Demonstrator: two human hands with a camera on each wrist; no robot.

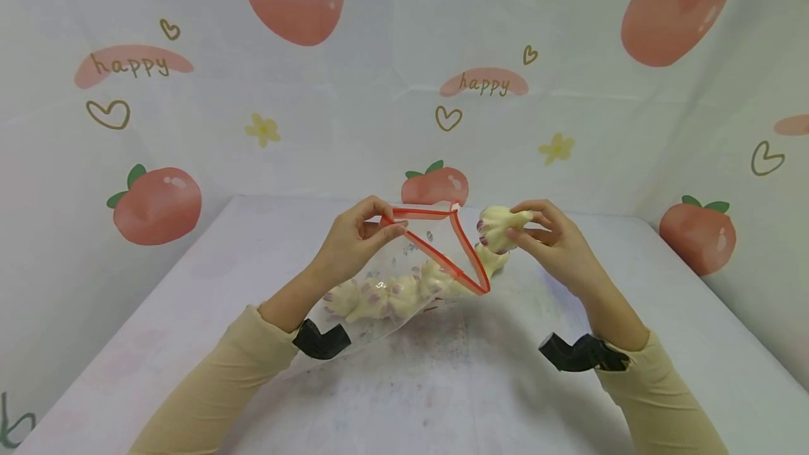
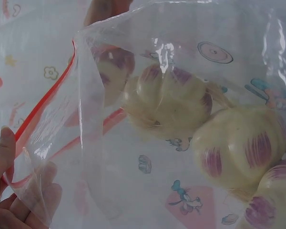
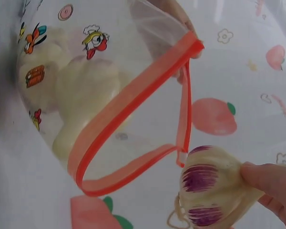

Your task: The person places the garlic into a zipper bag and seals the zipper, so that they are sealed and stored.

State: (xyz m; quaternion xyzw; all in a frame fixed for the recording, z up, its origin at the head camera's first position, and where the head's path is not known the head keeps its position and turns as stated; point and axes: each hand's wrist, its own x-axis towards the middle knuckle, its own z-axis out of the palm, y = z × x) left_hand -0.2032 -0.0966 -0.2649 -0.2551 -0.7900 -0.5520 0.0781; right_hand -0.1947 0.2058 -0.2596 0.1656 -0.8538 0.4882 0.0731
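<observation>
A clear zip bag (image 1: pixel 404 258) with a red zip strip hangs from my left hand (image 1: pixel 346 239), whose thumb and fingers pinch one corner of its mouth. The mouth gapes toward the right. Several garlic bulbs (image 1: pixel 373 298) with purple streaks lie in a row inside the bag, seen close through the film in the left wrist view. My right hand (image 1: pixel 556 241) pinches another garlic bulb (image 3: pixel 207 188) by its stem end, just right of the bag's mouth. Below that one, a further garlic bulb (image 1: pixel 491 260) shows beyond the red strip, partly hidden.
A white table (image 1: pixel 404 399) spreads beneath the bag. White cloth walls (image 1: pixel 392 125) printed with fruit, hearts and "happy" stand around it. A black band (image 1: pixel 322 340) is on my left wrist, and a similar band (image 1: pixel 578 353) is on the right.
</observation>
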